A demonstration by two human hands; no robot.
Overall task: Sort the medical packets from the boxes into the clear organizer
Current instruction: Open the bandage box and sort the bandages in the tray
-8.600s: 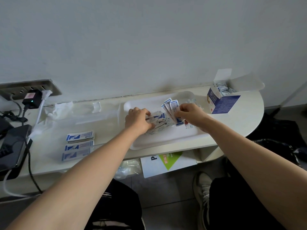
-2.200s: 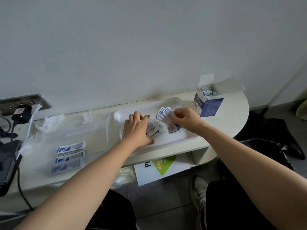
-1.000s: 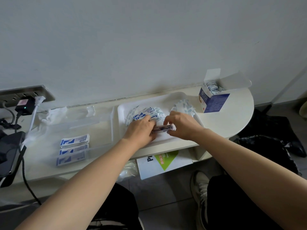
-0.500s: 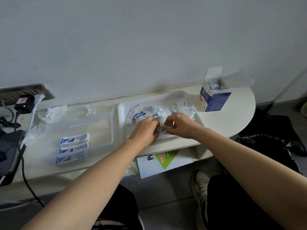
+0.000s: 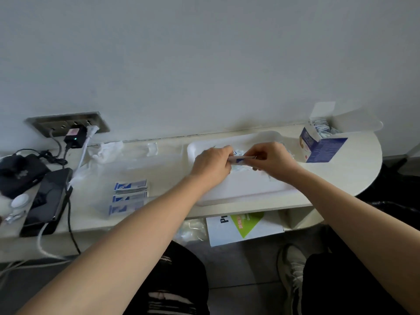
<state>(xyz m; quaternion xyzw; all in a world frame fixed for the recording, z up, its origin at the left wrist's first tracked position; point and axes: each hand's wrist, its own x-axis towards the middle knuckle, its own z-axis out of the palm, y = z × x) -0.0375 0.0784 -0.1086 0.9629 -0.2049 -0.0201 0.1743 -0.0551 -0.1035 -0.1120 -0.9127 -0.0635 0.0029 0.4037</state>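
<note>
Packets (image 5: 241,158), blue and white and squared into a thin stack, are held flat between both hands just above a white tray (image 5: 241,192). The left hand (image 5: 211,164) has its fingers curled round the stack's nine o'clock end. The right hand (image 5: 271,161) pinches the three o'clock end, so both hands grip the same stack, knuckles toward the camera. Loose packets (image 5: 238,167) lie in the tray beneath and behind the hands, blurred and mostly hidden.

At nine o'clock from the hands sits the clear organizer (image 5: 145,164), its walls hard to make out. Three rows of sorted packets (image 5: 129,186) lie toward its six o'clock side, one row behind another. At two o'clock from the hands an open blue box (image 5: 323,150) stands upright on the bench (image 5: 354,176), flap raised, with more small packets showing in its mouth. How many the box holds cannot be told.
</note>
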